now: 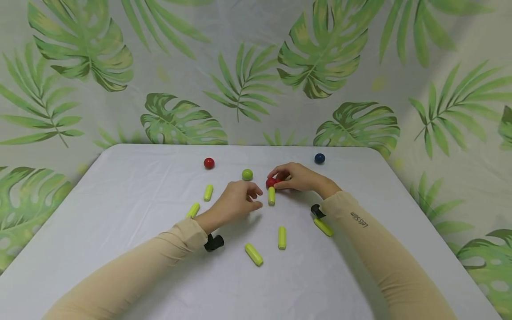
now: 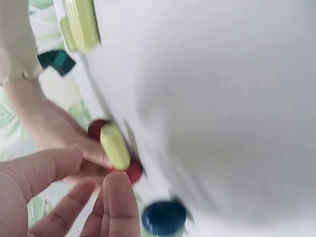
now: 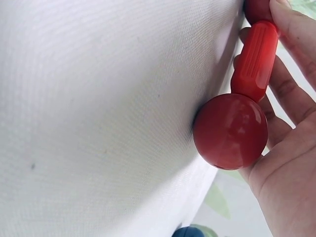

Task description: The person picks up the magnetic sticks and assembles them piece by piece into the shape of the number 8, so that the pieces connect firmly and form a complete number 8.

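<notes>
My right hand (image 1: 300, 176) holds a red rod (image 3: 256, 61) between thumb and fingers. Red balls sit at both ends of it, a lower one (image 3: 230, 131) and an upper one (image 3: 257, 11) cut by the frame edge; the thumb touches the upper ball. On the near side of the red ball (image 1: 271, 182) in the head view, a yellow-green rod (image 1: 271, 196) lies end-on to it; whether they are joined I cannot tell. Facing that rod, my left hand (image 1: 238, 200) has its thumb and fingers apart, with nothing in them.
Behind the hands sit a red ball (image 1: 209, 163), a green ball (image 1: 247, 174) and a dark blue ball (image 1: 319, 158). Several yellow-green rods lie about, including one (image 1: 282, 238) in front and one (image 1: 323, 226) under the right wrist. The white table (image 1: 120, 195) meets a leaf-patterned cloth.
</notes>
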{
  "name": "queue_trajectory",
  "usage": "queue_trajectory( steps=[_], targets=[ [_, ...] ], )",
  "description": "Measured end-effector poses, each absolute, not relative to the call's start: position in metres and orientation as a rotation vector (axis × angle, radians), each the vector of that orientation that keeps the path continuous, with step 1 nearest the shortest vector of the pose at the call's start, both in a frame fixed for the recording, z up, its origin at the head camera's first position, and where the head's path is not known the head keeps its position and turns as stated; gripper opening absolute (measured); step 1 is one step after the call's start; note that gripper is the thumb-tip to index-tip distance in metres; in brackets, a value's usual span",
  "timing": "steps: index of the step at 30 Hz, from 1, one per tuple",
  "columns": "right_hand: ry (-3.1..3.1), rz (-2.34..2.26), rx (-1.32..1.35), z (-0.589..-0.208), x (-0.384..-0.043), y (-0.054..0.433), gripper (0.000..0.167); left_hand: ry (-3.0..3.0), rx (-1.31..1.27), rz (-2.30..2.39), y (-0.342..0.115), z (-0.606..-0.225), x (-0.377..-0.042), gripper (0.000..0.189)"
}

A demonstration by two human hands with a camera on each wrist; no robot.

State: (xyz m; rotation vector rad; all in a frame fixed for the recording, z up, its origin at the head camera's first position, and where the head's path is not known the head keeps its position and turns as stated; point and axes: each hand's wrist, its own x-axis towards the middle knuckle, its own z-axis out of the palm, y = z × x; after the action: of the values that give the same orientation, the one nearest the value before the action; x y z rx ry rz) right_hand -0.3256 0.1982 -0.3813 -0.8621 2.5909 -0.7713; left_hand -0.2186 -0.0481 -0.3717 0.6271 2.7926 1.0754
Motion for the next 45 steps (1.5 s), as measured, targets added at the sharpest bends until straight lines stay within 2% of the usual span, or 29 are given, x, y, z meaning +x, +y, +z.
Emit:
queue_trajectory(
  steps=[5, 14, 28, 45],
  targets=[
    [2.592, -0.766, -0.86, -0.381, -0.327, 0.197, 0.037, 2.891, 0.676, 1.006, -0.066, -0.363, -0.226, 0.03],
    [2.596, -0.766, -0.868, -0.382, -0.328, 0.195, 0.037, 2.925, 0.571, 0.923, -0.087, -0.365, -0.245, 0.042],
    [2.613, -0.754, -0.843, -0.382, -0.33, 0.192, 0.04, 2.809, 0.526, 0.939, -0.087, -0.381, -0.262, 0.042],
    [2.602, -0.756, -0.83, -0.383, -0.333, 0.19, 0.04, 2.779, 0.506, 0.966, -0.085, -0.388, -0.263, 0.039]
  ],
)
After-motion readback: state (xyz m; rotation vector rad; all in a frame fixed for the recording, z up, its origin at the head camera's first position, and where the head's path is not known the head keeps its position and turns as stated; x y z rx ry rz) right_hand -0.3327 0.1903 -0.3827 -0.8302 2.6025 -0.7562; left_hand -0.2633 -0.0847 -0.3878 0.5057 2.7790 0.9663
